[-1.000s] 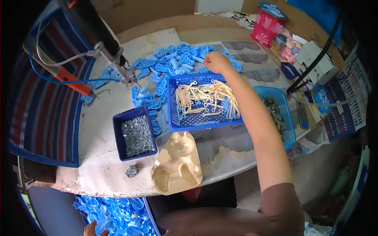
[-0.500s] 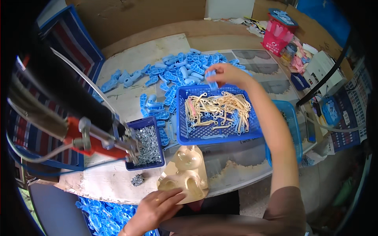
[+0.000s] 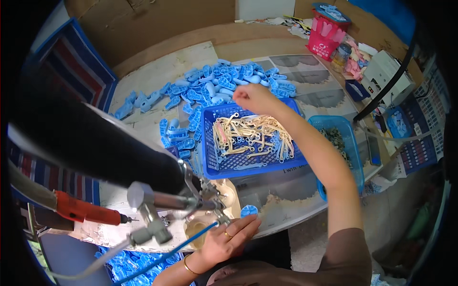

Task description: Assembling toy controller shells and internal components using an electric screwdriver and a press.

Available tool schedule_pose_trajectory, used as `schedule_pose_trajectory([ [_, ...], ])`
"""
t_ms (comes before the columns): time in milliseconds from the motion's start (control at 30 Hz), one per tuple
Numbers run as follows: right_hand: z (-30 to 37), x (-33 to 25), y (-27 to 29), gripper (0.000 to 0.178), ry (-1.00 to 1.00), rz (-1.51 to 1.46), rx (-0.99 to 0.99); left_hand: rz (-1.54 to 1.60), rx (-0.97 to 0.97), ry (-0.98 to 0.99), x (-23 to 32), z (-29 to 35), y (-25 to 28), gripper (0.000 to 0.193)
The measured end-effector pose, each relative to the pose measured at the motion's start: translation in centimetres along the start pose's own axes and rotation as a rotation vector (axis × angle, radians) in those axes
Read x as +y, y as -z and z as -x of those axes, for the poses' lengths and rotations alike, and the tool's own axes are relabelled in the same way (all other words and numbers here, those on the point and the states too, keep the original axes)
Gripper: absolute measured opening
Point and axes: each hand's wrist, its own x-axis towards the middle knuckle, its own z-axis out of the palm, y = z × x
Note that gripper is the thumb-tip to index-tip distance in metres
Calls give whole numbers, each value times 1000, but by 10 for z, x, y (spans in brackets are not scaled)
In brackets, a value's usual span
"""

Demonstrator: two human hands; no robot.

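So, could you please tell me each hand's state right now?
Left hand: fingers extended beside a round blue piece; grip unclear.
Right hand: fingers curled; contents cannot be told.

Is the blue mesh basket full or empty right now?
Partly filled: the blue mesh basket holds many cream loop-ended strips, but patches of its mesh floor show between and in front of them.

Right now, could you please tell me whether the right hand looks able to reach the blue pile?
Probably yes: the right hand is at the near edge of the blue pile, with nothing visible blocking it.
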Motion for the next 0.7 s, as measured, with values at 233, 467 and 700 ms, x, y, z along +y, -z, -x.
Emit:
schedule_pose_trajectory([
  [233, -93, 38, -70, 37, -187, 432, -245, -31, 24, 182, -7, 20, 13, 38],
  [467, -99, 92, -43, 24, -158, 303, -45, 32, 28, 262, -16, 33, 17, 38],
  [700, -53, 101, 1, 20, -466, -172, -36, 26, 85, 320, -24, 51, 21, 37],
])
